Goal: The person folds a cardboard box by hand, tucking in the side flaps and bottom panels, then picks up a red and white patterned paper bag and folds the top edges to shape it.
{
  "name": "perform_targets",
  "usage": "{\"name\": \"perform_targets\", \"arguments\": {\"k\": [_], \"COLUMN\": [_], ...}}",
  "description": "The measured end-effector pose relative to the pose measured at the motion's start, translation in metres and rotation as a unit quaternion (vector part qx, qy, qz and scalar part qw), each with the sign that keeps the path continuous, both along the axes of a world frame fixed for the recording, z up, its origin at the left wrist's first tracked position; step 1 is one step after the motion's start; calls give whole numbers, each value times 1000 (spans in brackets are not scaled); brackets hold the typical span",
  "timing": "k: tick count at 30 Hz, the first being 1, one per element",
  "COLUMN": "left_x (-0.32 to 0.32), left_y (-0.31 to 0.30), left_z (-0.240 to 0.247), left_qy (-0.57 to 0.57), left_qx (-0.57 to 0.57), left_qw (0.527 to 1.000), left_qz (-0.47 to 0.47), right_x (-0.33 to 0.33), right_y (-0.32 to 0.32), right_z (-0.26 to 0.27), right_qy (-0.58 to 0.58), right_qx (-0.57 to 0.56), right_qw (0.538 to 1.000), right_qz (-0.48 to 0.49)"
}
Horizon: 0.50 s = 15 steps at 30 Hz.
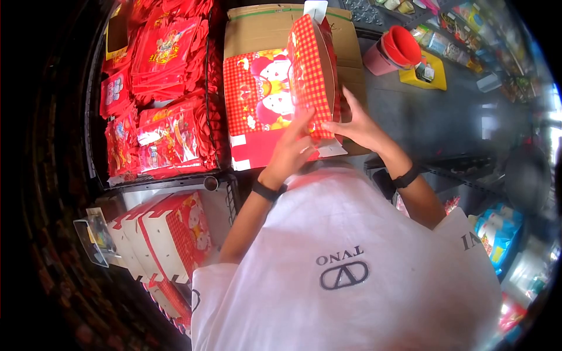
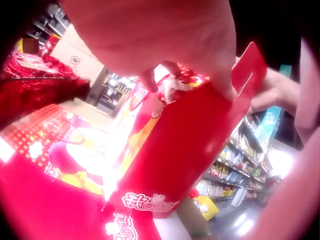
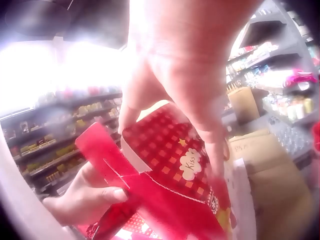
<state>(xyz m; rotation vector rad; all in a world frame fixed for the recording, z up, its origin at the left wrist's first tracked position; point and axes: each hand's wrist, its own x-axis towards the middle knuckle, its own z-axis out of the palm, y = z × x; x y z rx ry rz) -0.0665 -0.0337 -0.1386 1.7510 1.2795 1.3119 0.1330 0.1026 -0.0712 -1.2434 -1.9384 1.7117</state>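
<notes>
A red checkered cardboard gift box [image 1: 310,76], printed with round white cartoon faces, stands part-folded with one panel upright and another lying flat. My left hand [image 1: 291,151] pinches a red flap [image 3: 112,155] at its near end, the thumb on the outer face in the right wrist view. Over the other side reaches my right hand [image 1: 364,127], its thumb and fingers spread around the checkered end panel [image 3: 172,155] and gripping it. In the left wrist view, a plain red side [image 2: 175,140] slopes below my left hand. The box's inside is mostly hidden.
Flattened brown cardboard [image 1: 254,38] lies beneath the box. To the left, a black crate [image 1: 93,126] holds red packets [image 1: 167,55]. Folded gift boxes [image 1: 170,234] stand lower left. A red bucket [image 1: 403,47] and a yellow basket [image 1: 436,79] sit at right.
</notes>
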Motion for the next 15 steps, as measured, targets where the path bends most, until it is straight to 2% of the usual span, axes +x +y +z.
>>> {"name": "perform_targets", "arguments": {"k": [2, 5, 7, 10, 13, 15], "left_x": [-4, -10, -15, -15, -19, -19], "left_y": [4, 13, 19, 23, 27, 29], "left_z": [5, 13, 22, 38, 56, 58], "left_qy": [18, 59, 93, 0, 134, 112], "left_qx": [2, -3, -19, -100, -107, -90], "left_qw": [1000, 998, 994, 994, 984, 989], "left_qz": [-14, -37, -51, -43, -53, -42], "right_x": [3, -5, 1, 2, 2, 2], "right_y": [6, 3, 8, 11, 12, 12], "right_z": [-4, 19, 10, 9, 10, 9], "right_qy": [-50, 54, 34, 20, 27, 20], "right_qx": [18, -99, -85, -94, -107, -101], "right_qw": [999, 994, 996, 995, 993, 994], "right_qz": [10, -2, 20, 30, 30, 31]}}
